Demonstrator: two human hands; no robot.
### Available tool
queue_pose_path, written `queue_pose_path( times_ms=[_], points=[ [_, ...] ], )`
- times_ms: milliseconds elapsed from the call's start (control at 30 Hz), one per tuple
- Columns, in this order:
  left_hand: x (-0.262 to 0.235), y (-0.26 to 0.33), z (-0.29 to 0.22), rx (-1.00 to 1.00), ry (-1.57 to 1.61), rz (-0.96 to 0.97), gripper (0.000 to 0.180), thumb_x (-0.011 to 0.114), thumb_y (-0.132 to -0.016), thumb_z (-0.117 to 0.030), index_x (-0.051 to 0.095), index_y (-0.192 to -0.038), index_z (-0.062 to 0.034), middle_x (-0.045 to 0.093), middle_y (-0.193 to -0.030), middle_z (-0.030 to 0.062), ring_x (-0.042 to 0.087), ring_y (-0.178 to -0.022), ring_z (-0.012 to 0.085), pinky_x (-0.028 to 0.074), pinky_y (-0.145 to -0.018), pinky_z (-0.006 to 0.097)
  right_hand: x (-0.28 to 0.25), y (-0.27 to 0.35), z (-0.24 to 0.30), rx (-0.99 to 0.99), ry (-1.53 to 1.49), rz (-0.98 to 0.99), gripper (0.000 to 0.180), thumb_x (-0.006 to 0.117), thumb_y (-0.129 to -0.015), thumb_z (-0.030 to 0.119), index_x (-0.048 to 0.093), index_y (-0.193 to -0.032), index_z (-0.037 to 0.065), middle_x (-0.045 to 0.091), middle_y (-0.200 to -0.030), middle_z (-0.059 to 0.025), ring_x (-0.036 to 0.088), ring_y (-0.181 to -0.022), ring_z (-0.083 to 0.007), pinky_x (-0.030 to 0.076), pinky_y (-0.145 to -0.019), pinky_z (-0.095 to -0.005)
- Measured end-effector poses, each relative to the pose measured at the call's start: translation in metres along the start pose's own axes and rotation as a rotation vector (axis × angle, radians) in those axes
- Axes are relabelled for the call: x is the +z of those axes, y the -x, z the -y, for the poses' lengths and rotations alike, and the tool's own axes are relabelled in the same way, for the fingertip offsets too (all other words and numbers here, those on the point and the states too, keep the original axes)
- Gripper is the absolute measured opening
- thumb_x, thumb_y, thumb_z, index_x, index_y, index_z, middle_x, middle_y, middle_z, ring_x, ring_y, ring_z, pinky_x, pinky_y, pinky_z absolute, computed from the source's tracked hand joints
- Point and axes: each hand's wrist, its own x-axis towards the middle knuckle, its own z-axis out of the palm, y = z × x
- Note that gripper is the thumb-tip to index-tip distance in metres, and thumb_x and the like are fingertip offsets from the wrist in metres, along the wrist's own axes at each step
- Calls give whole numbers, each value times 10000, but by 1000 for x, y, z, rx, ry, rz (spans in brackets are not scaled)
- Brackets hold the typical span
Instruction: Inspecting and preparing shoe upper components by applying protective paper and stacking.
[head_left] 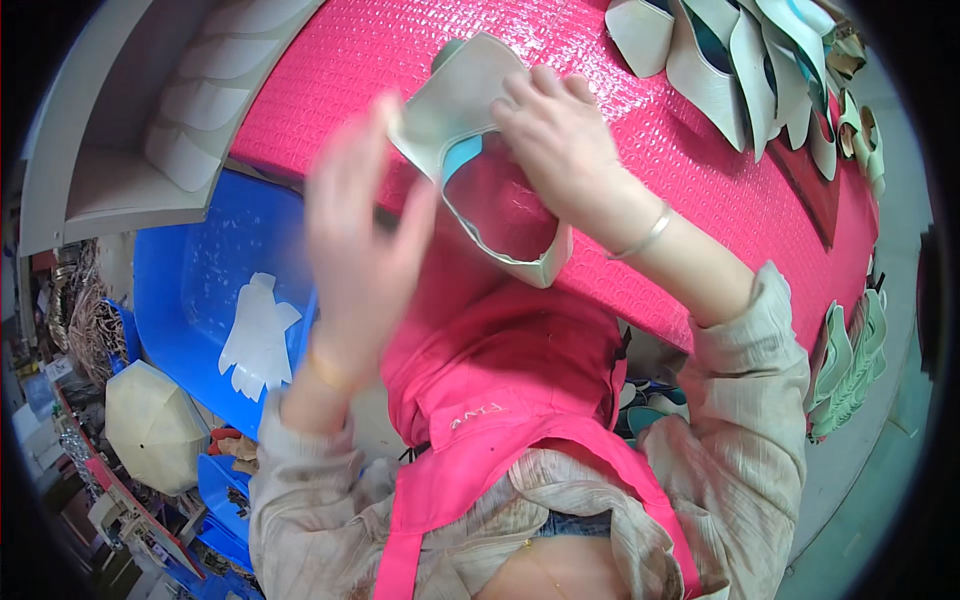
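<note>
One pale shoe upper point(455, 95) at the near side of one pink bench point(360, 60), between two grips: right grip point(560, 145) curled closed on its right side, left grip point(355, 235) blurred, thumb spread wide from fingers, just beside its left edge, contact impossible to tell. One white jagged piece point(258, 335) in one large blue bin point(185, 235). Far right, overlapping pale uppers point(705, 85), several, exact count unclear.

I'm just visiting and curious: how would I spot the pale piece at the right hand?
Find the shiny pink table, then the right hand over it. Partly under that hand is a pale curved piece: a broad flap with a narrow band curving round an opening. Unlike the similar pieces bunched toward the right, it lies apart, with the hand on it.
</note>
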Motion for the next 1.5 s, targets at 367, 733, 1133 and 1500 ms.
queue_pose_path(
  times_ms=[367, 733, 1133, 1500],
  points=[
    [54, -76, 23, -417, 701, 466, 301, 607, -790, -222, 598, -909, 55, 628, -745, 129, 600, -679, 151, 458, -595, 299, -50, 59, -28, 8, -331, -104, 270, 571, -597, 33, 519, -861, 53, 515, -780, -86, 540, -737, -249, 459, -629, -330],
    [58, -87, 0, -32, 93, 409, 306, 717, -690, -219, 584, -890, -28, 566, -704, 47, 561, -650, 146, 445, -549, 275, -28, 80, -55, 659, -1163, 83, 120, 508, -769, -57, 561, -874, -32, 584, -780, -44, 555, -763, -92, 449, -683, -233],
    [49, 25, -14, 178, 149, 517, 244, 710, -590, -142, 495, -662, -55, 459, -647, 62, 506, -712, 241, 365, -849, 415, -32, 169, -69, 844, -1307, 241, 234, 553, -692, -71, 636, -894, 13, 634, -816, -61, 595, -751, -126, 473, -675, -246],
    [95, -11, 2, -362, 424, 243, 318, 655, -694, -37, 559, -998, -37, 583, -834, 82, 541, -784, 232, 416, -746, 362, -7, 101, -64, 877, -1213, 44, 243, 672, -711, 56, 606, -928, -29, 639, -784, -46, 574, -775, -104, 466, -714, -258]
  ],
)
